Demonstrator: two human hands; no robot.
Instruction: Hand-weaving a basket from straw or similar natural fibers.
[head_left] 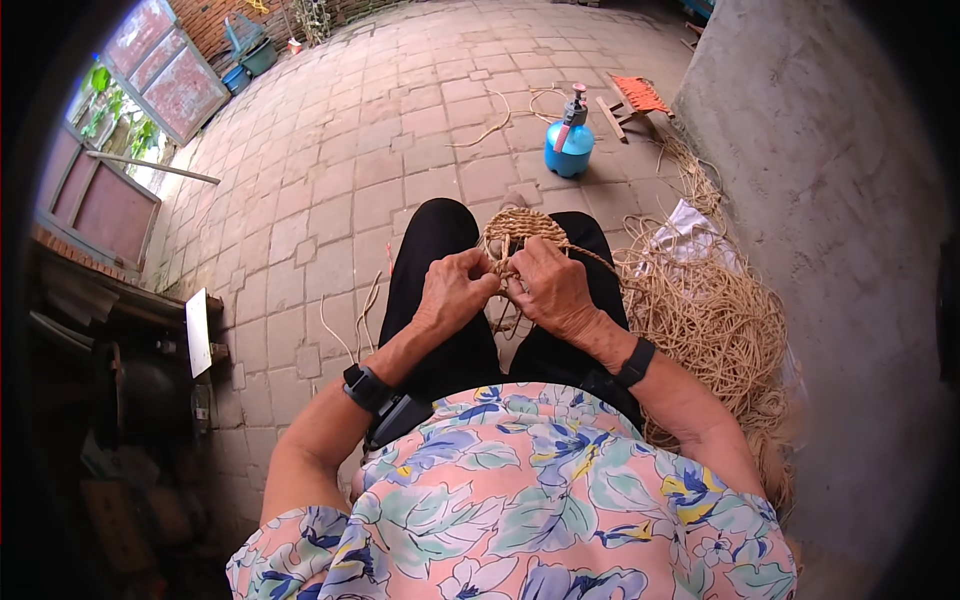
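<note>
Between my knees sits a partly woven piece of tan straw cord (pixel 522 226), rounded at its far end, with loose strands at its near side. My left hand (pixel 460 288) is closed in a pinch on cord strands at the near edge of the weave. Close beside it, my right hand (pixel 550 286) pinches strands at the same edge, its fingers bent over them. The fingertips nearly meet, and the exact strands between them are partly hidden. One cord runs from the weave past my right hand toward the large heap of tan cord (pixel 710 325) on the right.
A blue spray bottle (pixel 569 150) stands on the brick paving ahead, near a folding stool (pixel 640 98) with an orange seat. Loose cord ends (pixel 365 315) lie left of my leg. A concrete wall (pixel 830 250) rises at right; dark clutter (pixel 130 390) fills the left.
</note>
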